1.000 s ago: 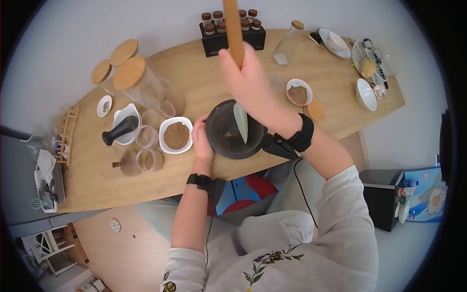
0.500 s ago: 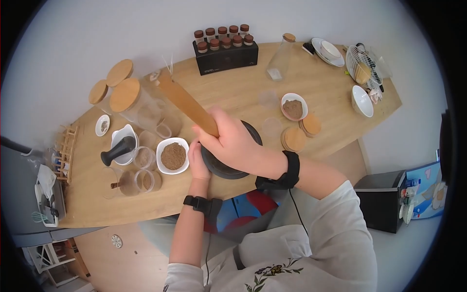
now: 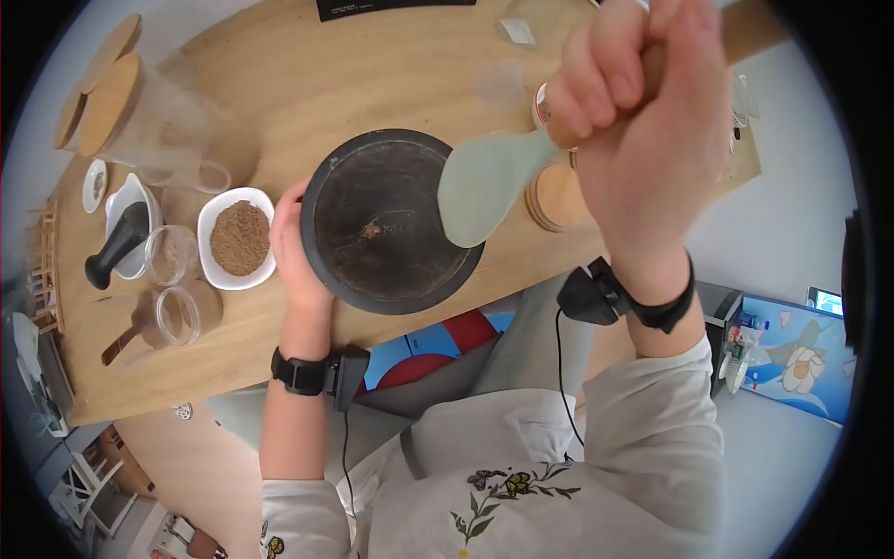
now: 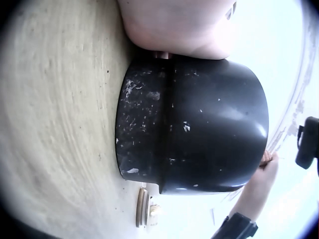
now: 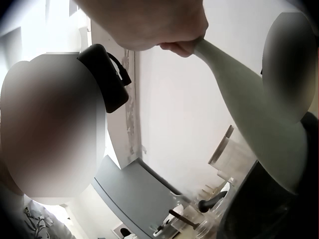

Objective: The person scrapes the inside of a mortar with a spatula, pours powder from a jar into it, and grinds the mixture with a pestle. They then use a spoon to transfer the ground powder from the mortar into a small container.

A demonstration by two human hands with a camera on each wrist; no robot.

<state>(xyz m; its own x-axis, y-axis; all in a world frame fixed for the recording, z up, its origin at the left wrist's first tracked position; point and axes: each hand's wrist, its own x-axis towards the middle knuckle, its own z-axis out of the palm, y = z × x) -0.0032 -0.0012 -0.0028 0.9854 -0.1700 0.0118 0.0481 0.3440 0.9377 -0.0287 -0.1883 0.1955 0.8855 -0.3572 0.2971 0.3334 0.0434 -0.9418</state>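
Observation:
My left hand [image 3: 296, 252] holds the outer left side of a large black mortar [image 3: 410, 279], which stands near the table's front edge. A few brown crumbs [image 3: 371, 230] lie on its inner floor. My right hand [image 3: 643, 130] is raised to the right of the mortar and grips the wooden handle of a spatula. The pale green blade [image 3: 484, 186] slants down and overlaps the mortar's right rim in the head view. From the right wrist, the broad blade [image 5: 249, 104] runs from the hand toward the dark rim. The left wrist view shows the mortar's glossy, white-flecked outside [image 4: 209, 124].
Left of the mortar stand a white bowl of brown powder [image 3: 239, 239], small clear jars [image 3: 177, 317], a black pestle [image 3: 121, 244] in a white vessel, and tall wood-lidded jars [image 3: 177, 121]. Wooden lids [image 3: 556, 196] lie on the right.
The spatula was down in the mortar; my right hand has lifted it and swung rightward, over the right rim. The left hand keeps its place on the mortar. The head view has tilted and shifted.

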